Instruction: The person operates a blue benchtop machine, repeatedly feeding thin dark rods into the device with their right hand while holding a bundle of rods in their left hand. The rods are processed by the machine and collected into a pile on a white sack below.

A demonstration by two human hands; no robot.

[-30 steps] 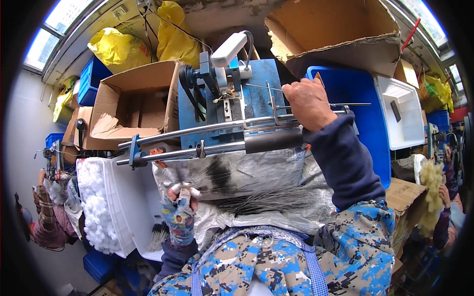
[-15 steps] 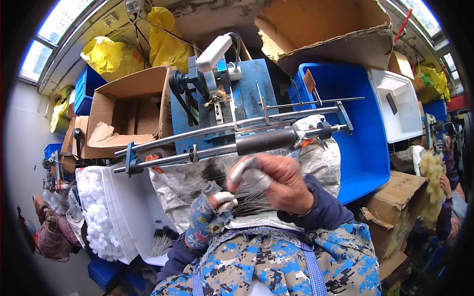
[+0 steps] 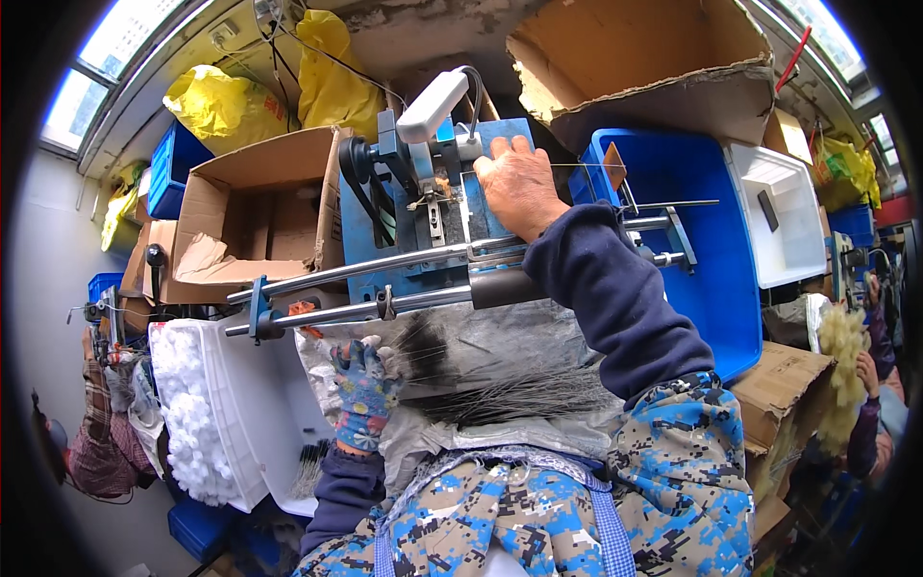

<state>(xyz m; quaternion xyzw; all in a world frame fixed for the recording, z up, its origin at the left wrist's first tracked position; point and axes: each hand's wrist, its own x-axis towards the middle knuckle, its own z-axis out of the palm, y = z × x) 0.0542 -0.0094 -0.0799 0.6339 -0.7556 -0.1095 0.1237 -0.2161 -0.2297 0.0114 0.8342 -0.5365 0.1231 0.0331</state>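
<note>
Bent downward at the far right corner of the blue base plate, the fingers of the right hand; impossible to tell whether pinching anything, the tips being hidden behind the knuckles. Running out rightward from beside that hand, a thin rod, close to a small orange-brown plate.

Curled and slightly apart, the fingers of the left hand, in a blue flowered glove; impossible to tell whether closed on a strand. Under that hand, the left edge of a silvery sheet across the lap. Just right of it, a dark clump of fine strands; along the sheet's near edge, a loose spread of grey wires.

Across the near edge of the base plate, two metal rails and a dark roller; at its far edge, a white lamp-like bar.

Farther out, left: a cardboard box and a white bin beside white fluffy pieces. Right: a blue tub, a white tray, and a co-worker's hand at pale yellow fibre.
</note>
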